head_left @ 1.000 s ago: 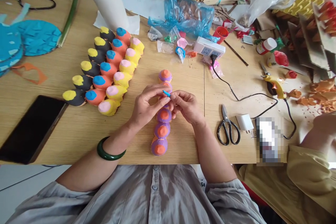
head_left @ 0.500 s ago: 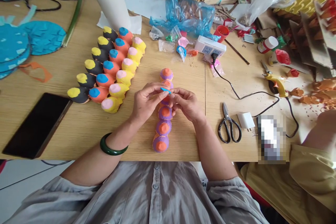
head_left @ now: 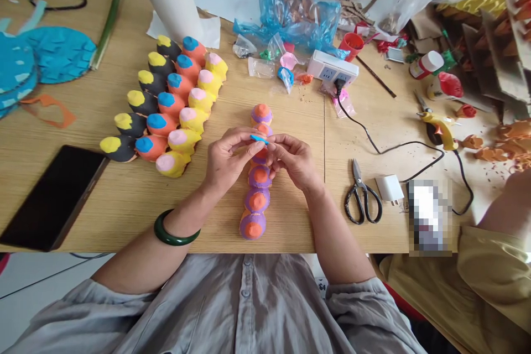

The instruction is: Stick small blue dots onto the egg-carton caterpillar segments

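Note:
A small flat piece of blue clay (head_left: 259, 139) is pinched between the fingertips of my left hand (head_left: 230, 156) and my right hand (head_left: 292, 158), which meet in front of me. Beneath them runs a row of purple egg-carton cups (head_left: 258, 199) with orange tips, its middle partly covered by my fingers. To the left stand three more rows: black cups (head_left: 131, 123) with yellow tips, orange cups (head_left: 160, 123) with blue tips, and yellow cups (head_left: 193, 116) with pink tips.
Scissors (head_left: 362, 193), a white charger (head_left: 390, 189) and a power strip (head_left: 333, 68) with a black cord lie to the right. A dark phone (head_left: 53, 199) is at the left. Behind are small clay bags (head_left: 286, 78) and a white bottle (head_left: 170, 0). Another person's sleeve (head_left: 493, 271) shows at right.
The view has shifted slightly. Both hands keep their pinch over the purple row, and the blue clay shows at a slightly different angle.

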`<state>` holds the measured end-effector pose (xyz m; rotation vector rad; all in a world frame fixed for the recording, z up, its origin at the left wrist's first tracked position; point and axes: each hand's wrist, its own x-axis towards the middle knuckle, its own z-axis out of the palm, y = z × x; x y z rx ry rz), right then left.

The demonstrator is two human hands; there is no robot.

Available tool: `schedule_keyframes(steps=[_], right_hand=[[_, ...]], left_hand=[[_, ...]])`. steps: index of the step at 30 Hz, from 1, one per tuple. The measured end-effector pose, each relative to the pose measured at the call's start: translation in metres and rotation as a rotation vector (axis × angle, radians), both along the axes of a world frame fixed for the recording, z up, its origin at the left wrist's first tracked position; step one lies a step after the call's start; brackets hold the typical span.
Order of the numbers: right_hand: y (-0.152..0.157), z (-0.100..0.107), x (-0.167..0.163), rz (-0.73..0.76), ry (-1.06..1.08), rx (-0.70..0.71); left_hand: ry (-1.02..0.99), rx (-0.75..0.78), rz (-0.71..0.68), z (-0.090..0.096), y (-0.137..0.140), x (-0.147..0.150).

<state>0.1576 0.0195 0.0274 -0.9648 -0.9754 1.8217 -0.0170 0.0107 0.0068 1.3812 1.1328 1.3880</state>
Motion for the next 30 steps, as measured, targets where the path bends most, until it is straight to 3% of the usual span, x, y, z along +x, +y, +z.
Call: schedule_keyframes(steps=[6, 20, 26, 30], right_hand=[[-0.0006, -0.0001, -0.0009, -0.016, -0.012, 0.027], [-0.0006, 0.0015, -0.0002, 0.039, 0.001, -0.024], [0.0005, -0.0034, 0.0006, 0.057, 0.0, -0.018], [0.0001, -0.0023, 0.0009, 0.076, 0.017, -0.011]], left_hand=[[-0.006, -0.024, -0.047, 0.0051, -0.0013, 0.0008], [0.02, 0.05, 0.006, 0.0021, -0.0014, 0.0008], [0.042, -0.025, -0.06, 0.0045, -0.0018, -0.0004], [0.077, 0.033, -0.02, 0.0023, -0.0009, -0.0016]])
